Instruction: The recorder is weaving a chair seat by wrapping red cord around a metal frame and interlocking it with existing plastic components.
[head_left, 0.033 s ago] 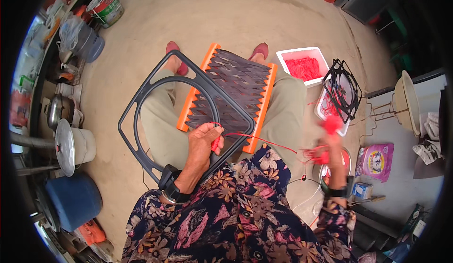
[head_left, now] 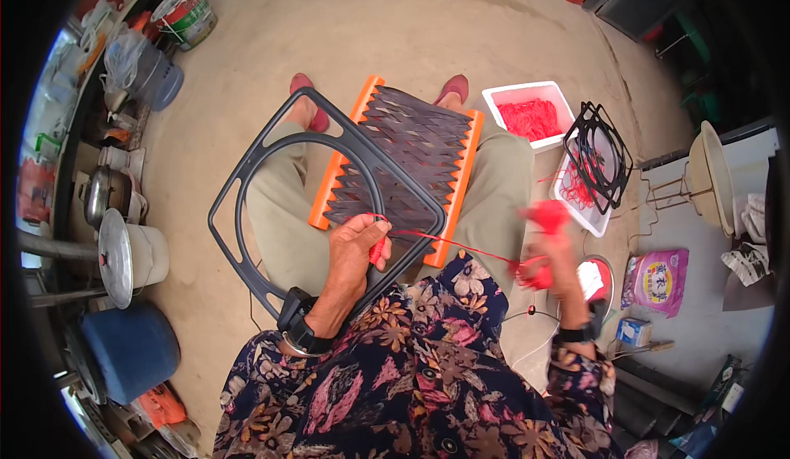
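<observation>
A black plastic frame, square outside with a round ring inside, lies tilted across my lap. My left hand grips its near edge, thumb and fingers pinched where red cord is wound in tight turns round the ring. From that pinch a single red strand runs taut to the right. My right hand, smeared by motion, is closed around a loose bundle of red cord above my right knee. Under the frame, a slatted rack with orange side bars and dark woven strips rests between my legs.
At right stand a white box of red cord and a white tray with more black frames. A purple packet lies beyond. Along the left are a lidded pot, a blue bucket and a water jug.
My right hand has moved left and slightly nearer with the red cord bundle. My left hand stays at the same spot on the frame.
</observation>
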The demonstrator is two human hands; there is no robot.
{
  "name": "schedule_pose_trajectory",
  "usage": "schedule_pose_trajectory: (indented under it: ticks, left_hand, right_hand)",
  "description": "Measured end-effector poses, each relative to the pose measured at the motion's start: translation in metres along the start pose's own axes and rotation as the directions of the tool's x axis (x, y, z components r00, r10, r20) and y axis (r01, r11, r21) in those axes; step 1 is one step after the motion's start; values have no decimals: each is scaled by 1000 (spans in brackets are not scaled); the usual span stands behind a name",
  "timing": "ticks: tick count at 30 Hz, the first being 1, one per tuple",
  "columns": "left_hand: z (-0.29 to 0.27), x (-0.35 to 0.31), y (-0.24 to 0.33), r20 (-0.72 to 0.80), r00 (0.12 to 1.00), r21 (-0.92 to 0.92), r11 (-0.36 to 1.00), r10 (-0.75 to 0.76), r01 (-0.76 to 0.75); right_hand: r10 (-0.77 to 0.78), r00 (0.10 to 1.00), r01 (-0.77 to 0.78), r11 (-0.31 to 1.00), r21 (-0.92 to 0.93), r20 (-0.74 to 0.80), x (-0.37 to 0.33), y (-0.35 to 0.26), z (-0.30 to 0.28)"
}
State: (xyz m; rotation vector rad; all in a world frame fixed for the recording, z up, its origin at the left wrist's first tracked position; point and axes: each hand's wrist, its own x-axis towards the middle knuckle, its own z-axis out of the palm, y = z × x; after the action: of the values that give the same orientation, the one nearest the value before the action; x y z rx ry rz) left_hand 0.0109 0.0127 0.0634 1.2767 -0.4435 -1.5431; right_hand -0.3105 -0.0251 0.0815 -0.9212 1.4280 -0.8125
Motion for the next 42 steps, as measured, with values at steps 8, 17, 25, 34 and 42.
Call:
schedule_pose_trajectory:
  ticks: [8,17,25,34,42]
  left_hand:
    - [0,2,3,61,998,-11,1000,26,-25]
    - [-9,9,10,-27,999,-142,990,-28,24]
    - [1,8,4,-20,1000,-126,992,-20,17]
    - [8,1,-13,103,993,-86,994,-65,74]
    - [25,-11,-23,199,978,166,986,-68,35]
  right_hand:
    - [49,926,-12,995,-103,374,-29,-17,86]
    - [-416,908,369,732,572,-54,-60,-15,-32]
    - [-281,940,340,734,588,-192,-53,9,-50]
    - [-605,795,383,567,-729,-52,5,-69,-26]
    - [-412,471,847,-38,-531,780,22,-121,148]
